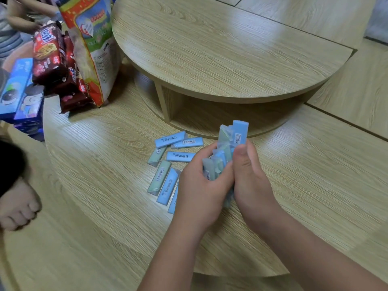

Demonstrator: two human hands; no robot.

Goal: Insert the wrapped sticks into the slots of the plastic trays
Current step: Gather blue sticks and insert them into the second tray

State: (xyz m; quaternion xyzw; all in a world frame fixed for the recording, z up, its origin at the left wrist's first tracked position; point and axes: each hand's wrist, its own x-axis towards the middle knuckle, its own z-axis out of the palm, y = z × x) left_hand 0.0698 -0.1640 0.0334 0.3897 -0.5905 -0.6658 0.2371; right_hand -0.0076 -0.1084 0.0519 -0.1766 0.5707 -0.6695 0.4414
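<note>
Now both hands meet low over the table, closed around a bundle of wrapped sticks in pale blue and pale green. The left hand curls its fingers round the bundle's near side, and the right hand clasps the far side with its thumb pressed up against the wrappers. The two hands touch each other below the bundle. The sticks stand roughly upright and uneven, and one blue stick with a barcode label rises highest, above the right thumb. How many sticks are held cannot be told, since the fingers hide the lower ends. Just left of the hands, loose sticks lie flat on the wood in a scattered cluster, blue and green mixed, some overlapping; the nearest ones pass under the left hand. Beyond the hands the table's round upper tier sits over an open shelf. At the far left edge stand a tall snack bag, dark red biscuit packs leaning against it, and blue boxes beside them. A bare foot rests at the left edge.
</note>
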